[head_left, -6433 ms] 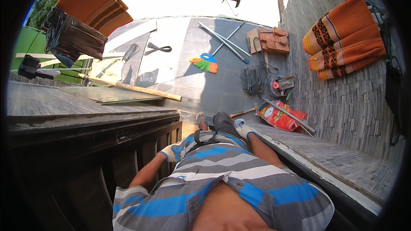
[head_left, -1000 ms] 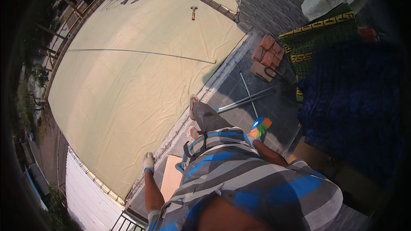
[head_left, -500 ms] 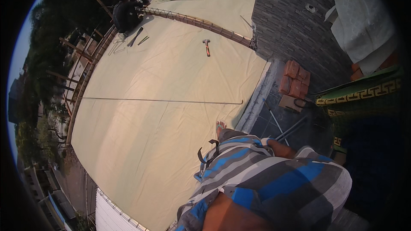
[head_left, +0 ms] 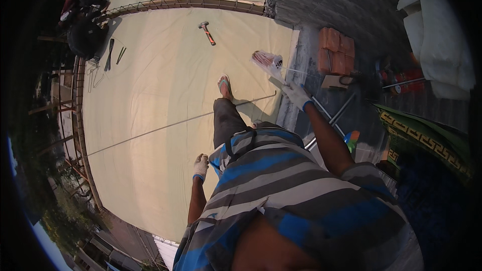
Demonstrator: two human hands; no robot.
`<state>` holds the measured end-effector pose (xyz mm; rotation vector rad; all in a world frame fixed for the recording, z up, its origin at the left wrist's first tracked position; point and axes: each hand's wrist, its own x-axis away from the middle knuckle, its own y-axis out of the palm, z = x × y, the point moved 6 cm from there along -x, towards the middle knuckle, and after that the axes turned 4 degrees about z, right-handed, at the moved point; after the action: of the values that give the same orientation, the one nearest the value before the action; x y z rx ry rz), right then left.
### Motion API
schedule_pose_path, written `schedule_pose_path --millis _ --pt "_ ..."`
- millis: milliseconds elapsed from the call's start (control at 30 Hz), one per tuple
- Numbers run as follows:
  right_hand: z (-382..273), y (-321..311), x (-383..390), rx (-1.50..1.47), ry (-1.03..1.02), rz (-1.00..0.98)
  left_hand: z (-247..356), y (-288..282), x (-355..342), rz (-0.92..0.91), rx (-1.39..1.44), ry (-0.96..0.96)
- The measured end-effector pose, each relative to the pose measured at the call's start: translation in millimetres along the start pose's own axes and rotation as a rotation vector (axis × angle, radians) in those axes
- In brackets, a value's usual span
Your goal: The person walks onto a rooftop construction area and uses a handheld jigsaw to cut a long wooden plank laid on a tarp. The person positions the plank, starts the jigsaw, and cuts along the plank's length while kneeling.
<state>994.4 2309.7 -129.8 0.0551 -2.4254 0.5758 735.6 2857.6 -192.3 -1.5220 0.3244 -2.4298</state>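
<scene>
My right hand (head_left: 297,95), in a white knit glove with a blue cuff, reaches out ahead on the right. Its fingers close on the neck of a clear plastic bag (head_left: 267,61) with thin reddish-brown pieces inside. The bag is over the right edge of a pale yellow sheet (head_left: 150,85). At my left side hangs my left hand (head_left: 200,165), gloved alike, its fingers curled; whatever they may hold is hidden. A hammer (head_left: 207,33) with an orange and black handle lies on the sheet ahead. A long thin bar (head_left: 165,124) with a bent end crosses the sheet below my sandalled foot.
A rebar cage (head_left: 191,3) runs along the sheet's far edge. Another person (head_left: 86,32) crouches at the far left, near dark hand tools (head_left: 109,54). Orange bricks (head_left: 336,52) are stacked on the right by a grey wall, with metal poles (head_left: 335,115) nearby.
Both gloved hands have come into view, the right one with the plastic bag. One foot has stepped farther onto the sheet. The view has turned, shifting the hammer and the crouching person leftward.
</scene>
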Motion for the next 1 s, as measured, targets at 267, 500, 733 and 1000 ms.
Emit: schedule_pose_path --millis 267,500,733,1000 --pt "26.8 71.0 -20.7 0.474 0.337 -0.094 241.1 -80.6 -143.7 -0.037 -0.197 0.084" --pt "65.2 97.3 51.6 0.336 0.540 -0.302 468.5 -90.1 -154.4 -0.080 -0.100 0.390" --pt "93.6 121.7 46.5 -0.032 0.800 -0.221 432.4 -84.0 -187.9 -0.121 -0.173 0.181" --pt "-55.9 109.8 -132.6 0.089 0.392 -0.045 368.8 -108.8 -190.4 -0.161 -0.424 -0.069"
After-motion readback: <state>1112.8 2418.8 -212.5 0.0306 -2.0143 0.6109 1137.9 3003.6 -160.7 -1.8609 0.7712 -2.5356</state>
